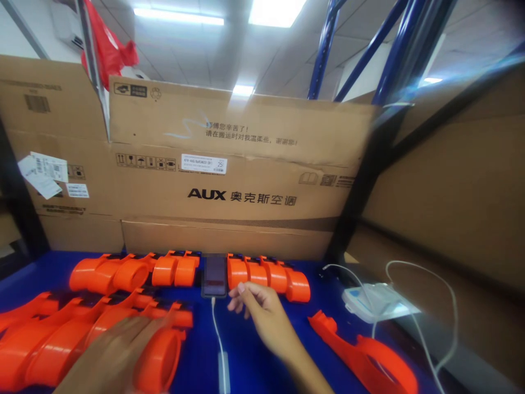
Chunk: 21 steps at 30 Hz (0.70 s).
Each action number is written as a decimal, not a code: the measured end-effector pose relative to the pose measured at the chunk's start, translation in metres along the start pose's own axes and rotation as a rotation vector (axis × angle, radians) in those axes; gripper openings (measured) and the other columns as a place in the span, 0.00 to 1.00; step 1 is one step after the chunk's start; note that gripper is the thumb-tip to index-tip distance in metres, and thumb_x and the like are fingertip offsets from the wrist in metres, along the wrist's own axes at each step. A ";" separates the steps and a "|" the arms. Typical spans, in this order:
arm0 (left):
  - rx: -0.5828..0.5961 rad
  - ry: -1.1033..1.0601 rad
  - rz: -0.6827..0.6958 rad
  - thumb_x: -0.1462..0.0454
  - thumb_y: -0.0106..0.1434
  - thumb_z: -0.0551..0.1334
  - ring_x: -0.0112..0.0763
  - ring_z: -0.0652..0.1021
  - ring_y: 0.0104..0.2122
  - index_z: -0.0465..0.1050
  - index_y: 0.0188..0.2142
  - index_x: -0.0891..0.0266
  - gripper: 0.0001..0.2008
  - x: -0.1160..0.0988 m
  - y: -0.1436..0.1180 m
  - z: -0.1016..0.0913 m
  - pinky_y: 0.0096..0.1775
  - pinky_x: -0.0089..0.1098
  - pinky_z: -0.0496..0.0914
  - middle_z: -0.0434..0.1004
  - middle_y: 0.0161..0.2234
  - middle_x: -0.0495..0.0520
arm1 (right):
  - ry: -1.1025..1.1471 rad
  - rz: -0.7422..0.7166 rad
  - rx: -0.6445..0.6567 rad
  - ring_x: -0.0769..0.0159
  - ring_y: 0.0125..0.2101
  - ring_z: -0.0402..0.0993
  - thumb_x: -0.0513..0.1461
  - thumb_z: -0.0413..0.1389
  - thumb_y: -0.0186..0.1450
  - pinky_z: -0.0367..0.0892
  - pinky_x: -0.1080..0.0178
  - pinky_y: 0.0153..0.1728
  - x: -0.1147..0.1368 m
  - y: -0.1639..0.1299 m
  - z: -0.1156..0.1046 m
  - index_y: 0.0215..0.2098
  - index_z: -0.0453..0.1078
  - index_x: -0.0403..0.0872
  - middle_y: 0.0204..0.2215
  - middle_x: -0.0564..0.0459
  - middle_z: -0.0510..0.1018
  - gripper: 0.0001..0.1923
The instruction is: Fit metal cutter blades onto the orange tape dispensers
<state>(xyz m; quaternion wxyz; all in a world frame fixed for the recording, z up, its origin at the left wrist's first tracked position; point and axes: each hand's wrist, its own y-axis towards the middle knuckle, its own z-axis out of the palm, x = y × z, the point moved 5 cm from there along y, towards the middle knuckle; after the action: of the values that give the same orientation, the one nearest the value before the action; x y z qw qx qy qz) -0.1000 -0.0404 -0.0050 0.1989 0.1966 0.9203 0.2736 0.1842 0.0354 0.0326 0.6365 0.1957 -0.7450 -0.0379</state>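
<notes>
My left hand (117,350), smeared by motion, is closed on an orange tape dispenser (162,355) at the right end of the front row; its fingertips are hidden. More orange tape dispensers (57,350) stand side by side to its left. My right hand (258,306) hovers over the blue tabletop (250,361), holding nothing, its fingers loosely bent and apart. Just beyond it stands a back row of orange tape dispensers (276,276). A phone (215,276) with a white cable (218,328) divides that row from another back group (109,273).
A separate orange dispenser (365,358) lies at the front right. Behind it sits a pale plastic box (375,301) with a loose white cable (451,306). A cardboard wall (246,230) closes the back; a dark rack post (353,213) rises at the right.
</notes>
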 end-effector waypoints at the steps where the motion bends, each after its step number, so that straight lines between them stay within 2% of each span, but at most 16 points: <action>1: 0.026 0.046 0.014 0.45 0.42 0.74 0.57 0.83 0.45 0.77 0.55 0.47 0.38 0.002 -0.002 0.003 0.45 0.47 0.78 0.85 0.48 0.55 | -0.005 -0.004 -0.001 0.66 0.24 0.72 0.56 0.53 0.69 0.65 0.66 0.25 0.000 0.000 0.000 0.33 0.78 0.45 0.25 0.50 0.82 0.25; 3: 0.107 0.154 0.050 0.43 0.45 0.72 0.58 0.82 0.47 0.76 0.55 0.52 0.39 0.005 -0.005 0.009 0.45 0.49 0.78 0.84 0.50 0.59 | -0.015 -0.010 0.000 0.66 0.24 0.73 0.56 0.53 0.69 0.65 0.66 0.25 0.001 -0.001 0.001 0.33 0.78 0.45 0.25 0.50 0.82 0.25; 7: 0.114 0.254 0.075 0.40 0.47 0.70 0.61 0.81 0.48 0.77 0.56 0.56 0.40 0.007 -0.005 0.010 0.46 0.51 0.78 0.82 0.51 0.63 | -0.028 -0.016 0.005 0.66 0.25 0.73 0.55 0.52 0.70 0.66 0.66 0.26 0.003 -0.003 0.002 0.33 0.78 0.45 0.26 0.50 0.82 0.25; 11: 0.106 0.297 0.136 0.40 0.48 0.69 0.64 0.78 0.53 0.68 0.63 0.54 0.46 -0.003 0.002 0.003 0.49 0.56 0.76 0.76 0.58 0.64 | -0.028 -0.031 -0.006 0.66 0.25 0.73 0.55 0.52 0.70 0.65 0.66 0.26 0.005 -0.003 0.001 0.34 0.78 0.45 0.25 0.50 0.82 0.24; 14: 0.023 0.292 0.245 0.41 0.51 0.69 0.64 0.75 0.57 0.61 0.67 0.51 0.47 -0.029 0.011 -0.005 0.53 0.57 0.73 0.70 0.63 0.63 | -0.045 -0.067 -0.061 0.64 0.26 0.74 0.54 0.52 0.70 0.67 0.64 0.28 0.006 -0.001 -0.003 0.34 0.78 0.45 0.25 0.50 0.81 0.24; 16: -0.021 0.274 0.306 0.45 0.56 0.68 0.59 0.76 0.57 0.63 0.66 0.49 0.40 -0.054 0.018 -0.006 0.53 0.52 0.74 0.71 0.63 0.59 | -0.084 -0.114 -0.148 0.62 0.27 0.75 0.54 0.51 0.70 0.68 0.62 0.31 0.009 0.000 -0.011 0.33 0.77 0.45 0.25 0.50 0.81 0.24; 18: -0.052 0.208 0.421 0.51 0.61 0.66 0.52 0.81 0.51 0.71 0.60 0.48 0.27 -0.086 0.024 -0.001 0.50 0.45 0.76 0.80 0.56 0.56 | -0.181 -0.171 -0.271 0.59 0.30 0.76 0.54 0.50 0.71 0.69 0.60 0.34 0.015 -0.001 -0.025 0.32 0.76 0.46 0.27 0.48 0.82 0.24; 20: 0.073 0.141 0.538 0.57 0.65 0.64 0.42 0.86 0.38 0.78 0.51 0.50 0.15 -0.112 0.027 0.015 0.40 0.35 0.80 0.87 0.43 0.53 | -0.381 -0.199 -0.406 0.56 0.34 0.77 0.52 0.48 0.71 0.69 0.59 0.38 0.025 -0.006 -0.045 0.32 0.76 0.46 0.30 0.47 0.82 0.23; 21: 0.140 0.130 0.541 0.58 0.66 0.62 0.40 0.86 0.32 0.79 0.49 0.51 0.13 -0.119 0.028 0.025 0.35 0.34 0.80 0.87 0.37 0.52 | -0.524 -0.173 -0.481 0.55 0.33 0.77 0.51 0.47 0.71 0.68 0.58 0.37 0.031 -0.010 -0.057 0.35 0.77 0.47 0.31 0.47 0.82 0.22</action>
<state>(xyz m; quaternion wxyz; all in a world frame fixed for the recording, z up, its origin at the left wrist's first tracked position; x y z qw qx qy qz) 0.0192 -0.0636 0.0225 0.0453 0.4304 0.8618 0.2646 0.2384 0.0267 0.0689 0.4464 0.0864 -0.8332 -0.3148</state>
